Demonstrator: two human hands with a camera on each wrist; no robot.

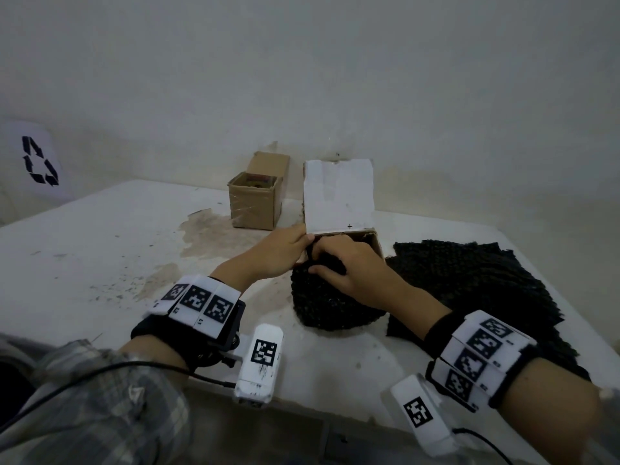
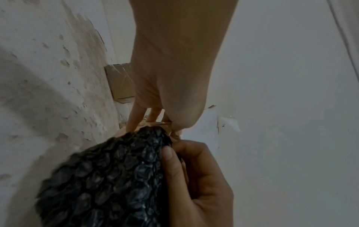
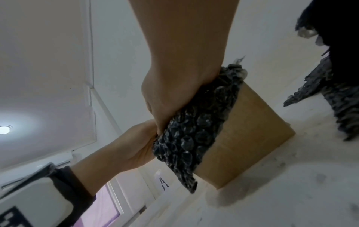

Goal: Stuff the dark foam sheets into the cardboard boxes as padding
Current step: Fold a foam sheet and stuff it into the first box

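A rolled dark foam sheet sticks out of the near cardboard box, whose white-lined flap stands up at the back. My right hand grips the upper end of the sheet at the box mouth, with its thumb pressed on the bubbly surface. My left hand holds the box's left wall by the flap, its fingers over the rim. The right wrist view shows the foam sheet wedged between my right hand and the brown box side. The box's inside is hidden.
A pile of several more dark foam sheets lies flat to the right of the box. A second, smaller open cardboard box stands at the back, to the left, near the wall. The white table is stained and scuffed.
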